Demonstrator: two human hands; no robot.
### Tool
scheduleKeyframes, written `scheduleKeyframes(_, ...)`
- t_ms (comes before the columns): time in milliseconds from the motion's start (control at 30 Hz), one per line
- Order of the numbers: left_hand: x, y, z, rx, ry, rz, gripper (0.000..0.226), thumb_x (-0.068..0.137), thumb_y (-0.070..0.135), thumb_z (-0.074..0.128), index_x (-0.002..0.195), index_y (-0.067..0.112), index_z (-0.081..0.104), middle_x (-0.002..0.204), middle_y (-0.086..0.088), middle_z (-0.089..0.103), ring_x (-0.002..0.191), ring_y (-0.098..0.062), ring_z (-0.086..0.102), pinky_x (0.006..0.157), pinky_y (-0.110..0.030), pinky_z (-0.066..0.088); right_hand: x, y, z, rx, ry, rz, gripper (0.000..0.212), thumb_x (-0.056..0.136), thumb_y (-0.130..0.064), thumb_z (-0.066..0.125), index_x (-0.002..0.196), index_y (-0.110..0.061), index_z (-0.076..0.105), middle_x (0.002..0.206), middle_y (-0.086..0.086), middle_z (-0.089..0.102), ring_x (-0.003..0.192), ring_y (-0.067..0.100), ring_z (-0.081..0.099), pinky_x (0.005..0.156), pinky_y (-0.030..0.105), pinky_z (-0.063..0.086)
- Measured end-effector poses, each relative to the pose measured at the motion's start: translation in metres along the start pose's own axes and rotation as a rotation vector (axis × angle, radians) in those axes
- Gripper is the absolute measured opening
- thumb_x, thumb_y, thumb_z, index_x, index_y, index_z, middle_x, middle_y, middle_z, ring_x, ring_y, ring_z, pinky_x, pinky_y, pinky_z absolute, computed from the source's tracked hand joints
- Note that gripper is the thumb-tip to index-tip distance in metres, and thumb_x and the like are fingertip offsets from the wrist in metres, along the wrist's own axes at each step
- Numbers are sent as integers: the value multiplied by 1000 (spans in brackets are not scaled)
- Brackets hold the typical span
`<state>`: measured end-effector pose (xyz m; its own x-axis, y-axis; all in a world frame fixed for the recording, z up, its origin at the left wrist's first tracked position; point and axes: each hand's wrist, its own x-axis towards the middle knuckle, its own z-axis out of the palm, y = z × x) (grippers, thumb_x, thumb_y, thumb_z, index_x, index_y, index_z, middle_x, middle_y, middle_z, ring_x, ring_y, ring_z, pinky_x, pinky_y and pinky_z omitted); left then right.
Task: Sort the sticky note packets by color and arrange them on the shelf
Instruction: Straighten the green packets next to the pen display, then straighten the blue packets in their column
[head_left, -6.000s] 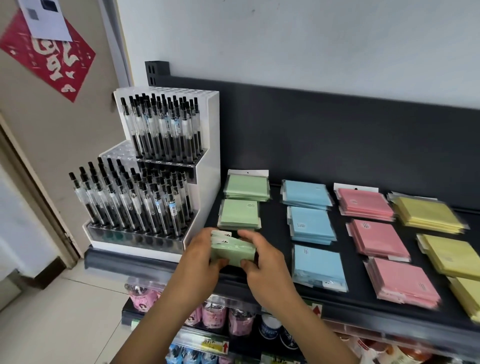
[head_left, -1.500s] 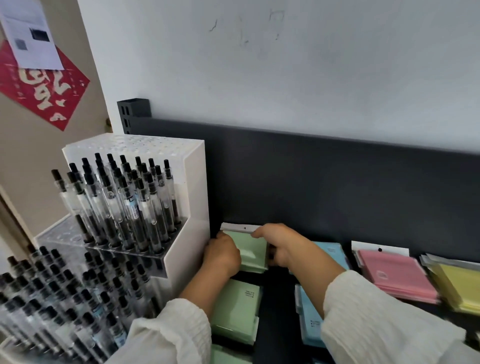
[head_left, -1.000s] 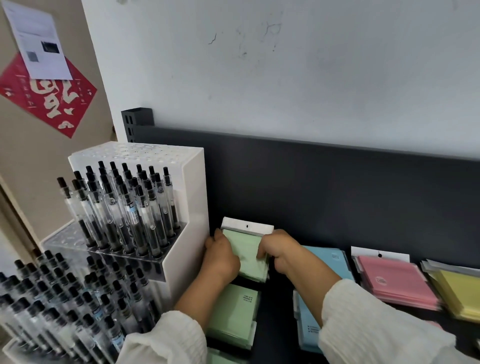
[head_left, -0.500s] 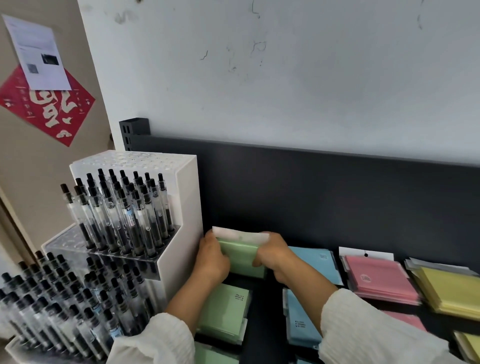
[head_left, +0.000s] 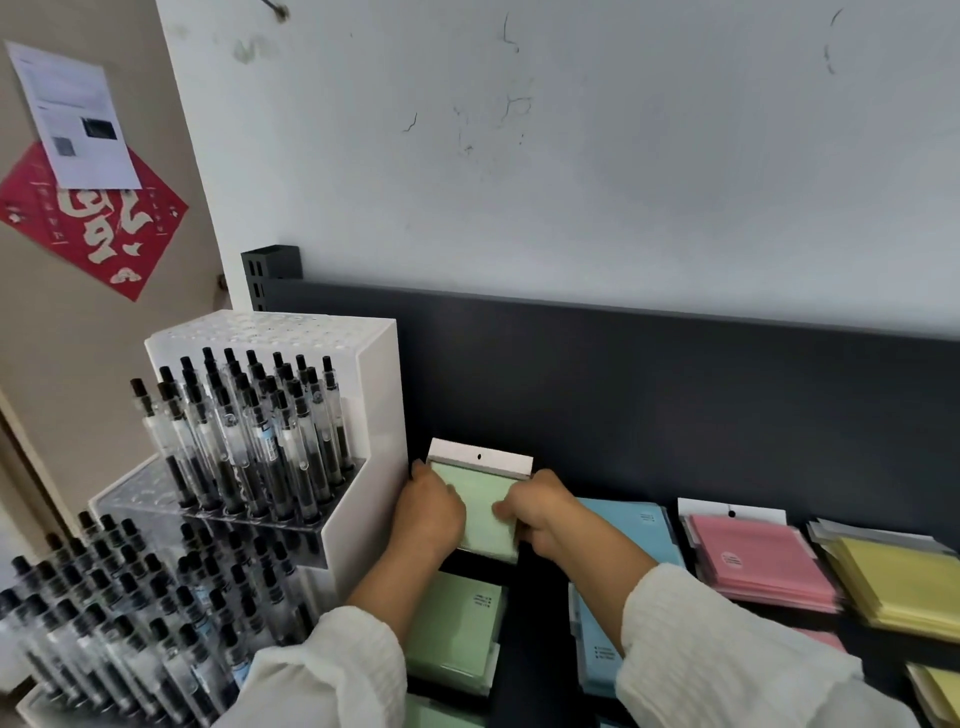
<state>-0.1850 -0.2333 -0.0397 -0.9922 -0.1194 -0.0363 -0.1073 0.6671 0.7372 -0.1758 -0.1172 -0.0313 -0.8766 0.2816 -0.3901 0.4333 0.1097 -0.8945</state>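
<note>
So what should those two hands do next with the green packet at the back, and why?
Probably settle the pale green sticky note packet flat and let go. The left hand and right hand grip its sides, and it already sits at the back, beside the white plastic pen stand, in line with the nearer green packet.

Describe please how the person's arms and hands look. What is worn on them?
Both arms wear white long sleeves of a ribbed, slightly crinkled fabric. The left sleeve and the right sleeve end in loose cuffs and leave the forearms bare. The left hand and the right hand are bare too: no gloves, and no ring, watch or bracelet shows.
</note>
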Motion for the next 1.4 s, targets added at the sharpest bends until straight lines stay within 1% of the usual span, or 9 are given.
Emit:
scheduleKeyframes(133, 0, -11, 11, 161, -79, -17, 40, 97, 19, 41, 130, -3, 36, 132, -22, 51, 120, -36, 50, 92, -35, 41, 0, 8, 8, -289, 93, 7, 28, 87, -1, 53, 114, 0, 49, 88, 8, 52, 88, 22, 52, 79, 30, 49)
scheduleKeyframes(367, 4, -19, 19, 224, -41, 16, 36, 97, 16, 42, 127, -3, 41, 129, -20, 53, 118, -34, 51, 93, -35, 41, -4, 6, 24, -417, 216, -3, 47, 90, -3, 47, 134, 2, 33, 130, 17, 50, 118, 29, 51, 89, 31, 44)
scheduleKeyframes(467, 3, -20, 21, 277, -39, 49, 38, 97, 12, 39, 131, -4, 37, 135, -21, 46, 122, -35, 47, 98, -37, 38, -9, 0, 19, -359, 116, 1, 8, 89, -4, 49, 95, 0, 49, 89, 10, 52, 97, 24, 52, 74, 26, 40)
scheduleKeyframes(533, 1, -21, 20, 316, -25, 95, 38, 96, 9, 38, 131, -4, 37, 136, -21, 44, 122, -35, 46, 100, -37, 37, -15, -10, 8, -346, 89, -57, 20, 89, -6, 50, 71, -8, 41, 77, 7, 45, 87, 22, 48, 71, 26, 39)
scheduleKeyframes(633, -5, -15, 13, 293, 46, 221, 31, 93, 4, 40, 123, -2, 48, 129, -20, 49, 115, -34, 51, 95, -36, 39, -29, -30, -22, -311, 40, -142, 9, 89, -5, 51, 96, 0, 52, 104, 13, 53, 94, 24, 49, 79, 28, 41)
scheduleKeyframes(800, -25, 28, -10, 114, -4, 355, 30, 97, 18, 43, 120, 3, 54, 121, -19, 59, 110, -33, 55, 86, -31, 42, -38, -40, -102, -331, 129, -171, 44, 88, -7, 56, 129, 0, 44, 126, 14, 48, 113, 29, 46, 90, 33, 38)
scheduleKeyframes(967, -48, 71, -3, 45, -341, 353, 18, 94, 26, 50, 77, 21, 55, 99, -8, 59, 104, -26, 57, 88, -31, 43, -39, -10, -142, -279, 105, -90, 40, 87, -7, 58, 126, -4, 48, 103, 5, 49, 91, 19, 46, 81, 30, 40)
scheduleKeyframes(1167, -54, 77, 43, 67, -441, 245, 35, 91, 31, 53, 104, -1, 56, 87, -9, 56, 77, -18, 50, 65, -29, 38, -27, 17, -139, -178, 108, -54, 57, 85, -14, 62, 135, -5, 36, 130, 12, 46, 112, 26, 47, 87, 32, 38)
scheduleKeyframes(1400, -58, 70, 72, 18, -423, 181, 45, 91, 29, 54, 130, 11, 46, 129, -5, 54, 114, -24, 53, 91, -27, 43, -22, 36, -136, -75, 105, -41, 69, 87, -15, 60, 144, -11, 21, 146, 10, 35, 133, 29, 35, 99, 36, 35)
